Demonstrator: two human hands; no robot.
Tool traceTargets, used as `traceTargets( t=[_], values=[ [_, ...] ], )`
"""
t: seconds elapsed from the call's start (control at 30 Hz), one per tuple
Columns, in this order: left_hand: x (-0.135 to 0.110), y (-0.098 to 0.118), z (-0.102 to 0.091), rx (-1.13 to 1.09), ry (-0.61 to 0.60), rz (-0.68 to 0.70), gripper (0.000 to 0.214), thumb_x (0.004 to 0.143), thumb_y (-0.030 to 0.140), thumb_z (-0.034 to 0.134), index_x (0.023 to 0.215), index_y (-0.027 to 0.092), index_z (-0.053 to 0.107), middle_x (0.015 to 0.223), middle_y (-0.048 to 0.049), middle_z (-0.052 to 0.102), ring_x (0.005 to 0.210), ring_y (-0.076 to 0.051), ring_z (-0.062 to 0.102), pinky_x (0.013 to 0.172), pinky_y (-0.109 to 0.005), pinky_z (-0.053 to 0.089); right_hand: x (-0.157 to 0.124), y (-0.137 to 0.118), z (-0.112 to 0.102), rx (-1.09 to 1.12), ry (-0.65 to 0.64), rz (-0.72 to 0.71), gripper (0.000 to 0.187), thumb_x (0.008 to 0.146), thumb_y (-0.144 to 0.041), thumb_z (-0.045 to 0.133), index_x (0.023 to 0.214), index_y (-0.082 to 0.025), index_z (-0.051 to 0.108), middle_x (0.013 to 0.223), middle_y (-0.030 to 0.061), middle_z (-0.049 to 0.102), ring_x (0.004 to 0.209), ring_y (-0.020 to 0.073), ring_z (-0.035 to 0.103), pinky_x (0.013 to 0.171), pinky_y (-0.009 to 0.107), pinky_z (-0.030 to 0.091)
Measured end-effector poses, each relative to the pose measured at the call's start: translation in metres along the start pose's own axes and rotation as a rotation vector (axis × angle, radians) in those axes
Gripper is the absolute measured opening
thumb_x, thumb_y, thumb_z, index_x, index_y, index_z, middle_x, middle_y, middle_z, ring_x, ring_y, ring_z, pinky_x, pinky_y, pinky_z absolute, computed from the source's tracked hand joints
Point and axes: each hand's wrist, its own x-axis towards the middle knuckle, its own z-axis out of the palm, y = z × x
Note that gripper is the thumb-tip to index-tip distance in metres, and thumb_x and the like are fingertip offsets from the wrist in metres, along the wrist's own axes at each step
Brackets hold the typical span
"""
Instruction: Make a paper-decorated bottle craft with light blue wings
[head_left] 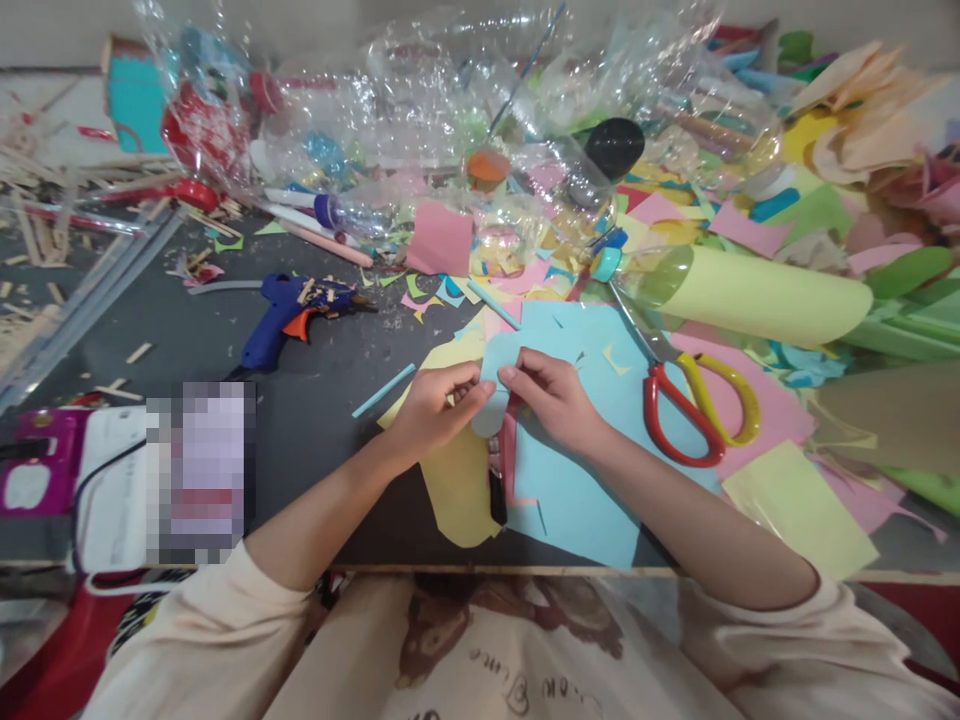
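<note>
Between my two hands is a small light blue paper piece with a rounded lower end. My left hand pinches its left edge between thumb and fingers. From the other side, my right hand pinches the same piece, the thumbs close together. Under my hands lie a big light blue sheet and a yellow paper piece. A dark-handled tool, partly hidden, rests below the held piece. Scissors with red and yellow handles lie to the right of my right hand.
A blue glue gun lies on the left, near thin wooden scraps. Clear plastic bottles crowd the back. A bottle holding yellow-green paper lies at the right among coloured paper scraps. A white power strip sits front left.
</note>
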Motion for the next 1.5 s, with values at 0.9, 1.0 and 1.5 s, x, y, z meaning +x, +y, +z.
traceTargets(
  t=[0.9,1.0,1.5],
  values=[
    [-0.0011,0.0008,-0.0002,-0.038,0.081,-0.051,0.037,0.086,0.033,0.051,0.058,0.021,0.031,0.052,0.0073,0.025,0.049,-0.008,0.026,0.043,-0.022,0.019,0.0016,-0.0026,0.0008,-0.025,-0.029,-0.033,0.035,0.082,-0.044,0.061,0.064,-0.023,0.04,0.053,-0.0087,0.033,0.05,0.0084,0.027,0.05,0.026,0.026],
    [-0.0012,0.0009,-0.0008,-0.04,0.085,-0.05,0.035,0.086,0.034,0.05,0.058,0.021,0.034,0.051,0.007,0.029,0.048,-0.008,0.03,0.043,-0.021,0.021,0.0017,-0.0026,0.0002,-0.027,-0.028,-0.035,0.034,0.083,-0.044,0.061,0.065,-0.023,0.041,0.055,-0.008,0.035,0.051,0.0089,0.03,0.052,0.026,0.028],
    [-0.002,-0.0018,0.0007,-0.092,0.082,-0.117,0.03,0.088,0.039,0.05,0.064,0.02,0.045,0.052,0.0045,0.048,0.046,-0.008,0.043,0.043,-0.019,0.03,0.0001,-0.0019,0.0002,-0.022,0.006,-0.033,0.026,0.083,-0.035,0.057,0.065,-0.023,0.042,0.055,-0.0079,0.035,0.051,0.0094,0.032,0.052,0.027,0.028]
  ],
)
